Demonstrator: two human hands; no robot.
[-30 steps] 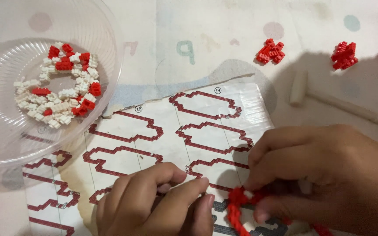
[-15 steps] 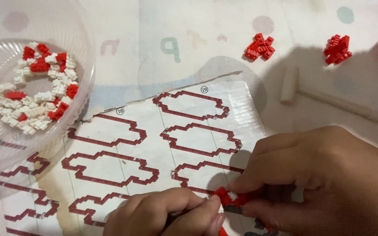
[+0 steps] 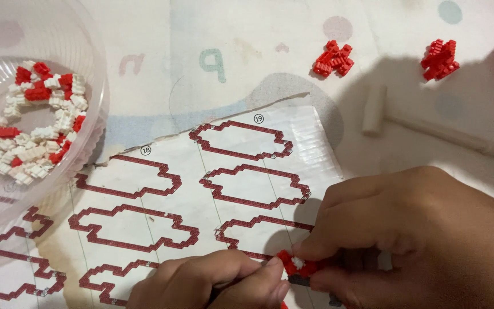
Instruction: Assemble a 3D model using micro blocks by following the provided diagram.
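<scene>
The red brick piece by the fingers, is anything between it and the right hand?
No. The right hand already pinches the red brick piece at its fingertips, over the instruction sheet, with the left hand touching alongside.

A clear plastic bowl (image 3: 90, 123) sits well to the upper left of the hands, holding a heap of small red and white bricks (image 3: 35, 117). Above the hands lie two small red brick clusters (image 3: 333, 58) (image 3: 440, 58) and, nearer, a little white mallet (image 3: 430, 130) on the pale patterned mat (image 3: 258, 34).
</scene>
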